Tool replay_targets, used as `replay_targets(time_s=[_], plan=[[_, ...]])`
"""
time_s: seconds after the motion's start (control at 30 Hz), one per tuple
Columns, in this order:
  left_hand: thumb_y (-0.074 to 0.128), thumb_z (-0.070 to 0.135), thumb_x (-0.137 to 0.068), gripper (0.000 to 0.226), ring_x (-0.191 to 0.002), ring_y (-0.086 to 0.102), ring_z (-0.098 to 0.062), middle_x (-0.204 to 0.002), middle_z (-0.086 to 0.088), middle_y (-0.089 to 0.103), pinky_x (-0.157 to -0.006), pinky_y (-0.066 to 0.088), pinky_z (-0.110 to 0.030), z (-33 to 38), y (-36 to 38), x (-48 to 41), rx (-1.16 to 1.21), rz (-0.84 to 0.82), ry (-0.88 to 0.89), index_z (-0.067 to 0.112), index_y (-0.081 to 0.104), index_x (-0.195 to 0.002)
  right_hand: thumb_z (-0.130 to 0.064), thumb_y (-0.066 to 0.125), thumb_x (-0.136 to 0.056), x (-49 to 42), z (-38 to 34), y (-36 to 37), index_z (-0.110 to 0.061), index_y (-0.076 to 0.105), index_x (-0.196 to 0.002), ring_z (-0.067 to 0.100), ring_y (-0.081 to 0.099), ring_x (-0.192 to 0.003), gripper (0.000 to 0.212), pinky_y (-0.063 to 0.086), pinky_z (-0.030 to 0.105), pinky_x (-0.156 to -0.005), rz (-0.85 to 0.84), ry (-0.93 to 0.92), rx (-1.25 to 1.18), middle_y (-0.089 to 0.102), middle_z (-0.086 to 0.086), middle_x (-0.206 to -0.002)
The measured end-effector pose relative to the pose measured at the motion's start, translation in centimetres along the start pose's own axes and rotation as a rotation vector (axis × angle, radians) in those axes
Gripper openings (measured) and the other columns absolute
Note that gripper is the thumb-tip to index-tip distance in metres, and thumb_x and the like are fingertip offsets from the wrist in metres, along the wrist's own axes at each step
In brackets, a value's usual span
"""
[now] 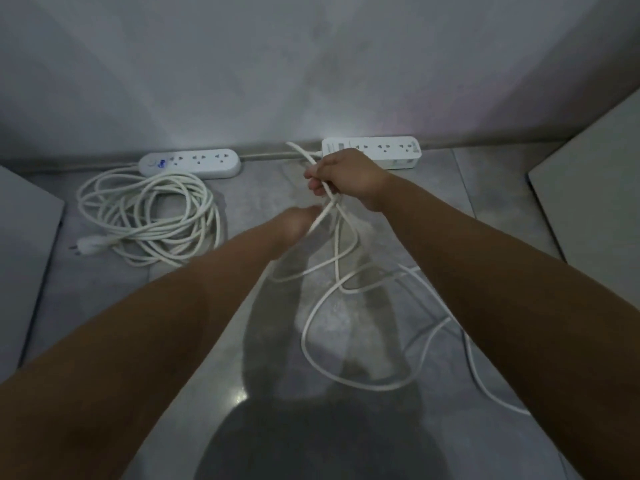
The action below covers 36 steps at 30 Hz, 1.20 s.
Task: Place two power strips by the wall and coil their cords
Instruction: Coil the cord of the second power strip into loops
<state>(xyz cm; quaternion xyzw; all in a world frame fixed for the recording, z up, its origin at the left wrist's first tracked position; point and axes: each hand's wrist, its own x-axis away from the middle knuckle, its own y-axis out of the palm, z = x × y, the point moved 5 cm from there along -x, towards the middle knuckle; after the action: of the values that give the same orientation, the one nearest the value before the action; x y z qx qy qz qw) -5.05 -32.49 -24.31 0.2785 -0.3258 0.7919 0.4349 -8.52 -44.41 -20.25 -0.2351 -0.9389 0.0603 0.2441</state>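
Grey floor tiles [263,188] meet a wall [242,81], along whose foot both strips are laid lengthwise: the left strip [190,162] by its coiled cord [149,216], the right strip [381,150] behind the hands. Both arms are stretched forward. The loose cord [311,327] is gripped by the right hand [343,178]; whether it is held by the blurred left hand [298,220] cannot be told.

I see open floor [266,188] between the two strips, a bare lane running back to the wall [311,64]. On the left, the coiled cord [149,216] and its plug [86,244] fill the ground in front of the left power strip [189,163], hemmed in by a grey panel [20,254]. The loose cord [332,306] sprawls in wide loops over the middle floor. A pale panel [595,202] closes the right side near the right power strip [372,152].
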Motion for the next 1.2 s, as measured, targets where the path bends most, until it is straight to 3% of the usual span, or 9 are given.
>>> replay_targets(time_s=[0.13,0.3,0.47,0.6,0.7,0.83,0.97,1.13,1.2], plan=[[0.036,0.044,-0.100,0.046,-0.100,0.055,-0.016,-0.113,0.000,0.059,-0.094,0.042,-0.029,-1.6,3.6,1.2,-0.150,-0.193,0.232,0.015,0.057,-0.129,-0.014,0.048,-0.099,-1.1,-0.5,1.5,-0.005,0.061,-0.089,0.014,0.056,-0.051,0.019,0.048,0.020,-0.046,-0.066,0.089,-0.307,0.057,0.004,-0.065],[0.057,0.052,-0.085,0.043,-0.070,0.064,-0.019,-0.074,-0.005,0.067,-0.068,0.047,-0.024,-4.2,4.0,1.7,-0.595,-0.296,0.261,0.011,0.069,-0.079,-0.026,0.047,-0.100,-2.3,-1.9,2.5,-0.012,0.059,-0.087,0.001,0.034,-0.031,0.022,0.028,0.013,-0.032,-0.045,0.156,-0.451,0.043,-0.002,-0.063],[0.057,0.040,-0.091,0.043,-0.101,0.065,-0.034,-0.106,-0.022,0.067,-0.070,0.045,-0.030,-5.9,-2.5,1.2,-0.449,0.161,0.003,0.000,0.067,-0.105,-0.024,0.042,-0.102,-2.6,-1.0,0.6,-0.010,0.058,-0.090,0.002,0.022,-0.030,0.025,0.015,0.014,-0.030,-0.026,0.148,-0.466,0.037,-0.003,-0.061],[0.066,0.061,-0.076,0.051,-0.049,0.049,-0.023,-0.061,-0.014,0.053,-0.044,0.032,-0.024,-5.5,-7.3,0.8,-0.157,0.352,-0.075,0.010,0.061,-0.067,-0.022,0.042,-0.101,-2.4,-0.7,-0.6,-0.008,0.060,-0.091,0.003,0.021,-0.030,0.025,0.016,0.016,-0.029,-0.029,0.129,-0.445,0.034,-0.003,-0.059],[0.071,0.050,-0.078,0.050,-0.034,0.034,-0.012,-0.042,-0.002,0.041,-0.036,0.026,-0.016,-3.7,-8.3,0.7,-0.249,0.188,-0.037,0.016,0.045,-0.054,-0.021,0.046,-0.099,-2.3,-0.4,-1.9,-0.008,0.063,-0.085,0.005,0.022,-0.031,0.025,0.017,0.017,-0.031,0.075,0.075,-0.322,0.033,0.000,-0.057],[0.065,0.021,-0.087,0.022,-0.044,0.043,-0.008,-0.059,-0.001,0.047,-0.041,0.035,-0.015,-3.9,-9.8,1.9,-0.421,-0.108,-0.033,0.015,0.054,-0.069,-0.020,0.051,-0.097,-2.0,1.1,-4.2,-0.012,0.065,-0.080,0.007,0.023,-0.036,0.022,0.016,0.019,-0.036,0.221,0.039,-0.293,0.032,-0.001,-0.055],[0.050,0.030,-0.096,0.028,-0.063,0.063,-0.011,-0.065,0.000,0.060,-0.064,0.055,-0.025,-7.0,-10.7,2.8,-0.039,-0.228,-0.293,0.015,0.055,-0.074,-0.019,0.053,-0.095,-1.9,1.0,-4.0,-0.008,0.068,-0.091,0.004,0.024,-0.030,0.019,0.017,0.017,-0.034,0.253,0.015,-0.296,0.035,-0.002,-0.053],[0.032,0.016,-0.100,0.035,-0.041,0.064,-0.009,-0.042,0.003,0.060,-0.043,0.056,-0.024,-4.4,-10.8,1.3,0.819,-0.014,-0.208,0.016,0.042,-0.066,-0.024,0.061,-0.088,-1.5,0.6,-3.0,-0.003,0.071,-0.105,0.001,0.032,-0.025,0.028,0.020,0.015,-0.035,0.239,0.015,-0.084,0.044,0.000,-0.059],[0.034,0.030,-0.102,0.038,-0.039,0.063,-0.008,-0.042,0.003,0.060,-0.044,0.056,-0.020,-2.8,-9.8,1.4,0.734,-0.012,-0.182,0.016,0.045,-0.068,-0.023,0.060,-0.089,-1.4,0.6,-2.4,-0.007,0.071,-0.103,0.001,0.031,-0.027,0.024,0.019,0.016,-0.036,0.204,0.017,-0.069,0.044,0.000,-0.060]])
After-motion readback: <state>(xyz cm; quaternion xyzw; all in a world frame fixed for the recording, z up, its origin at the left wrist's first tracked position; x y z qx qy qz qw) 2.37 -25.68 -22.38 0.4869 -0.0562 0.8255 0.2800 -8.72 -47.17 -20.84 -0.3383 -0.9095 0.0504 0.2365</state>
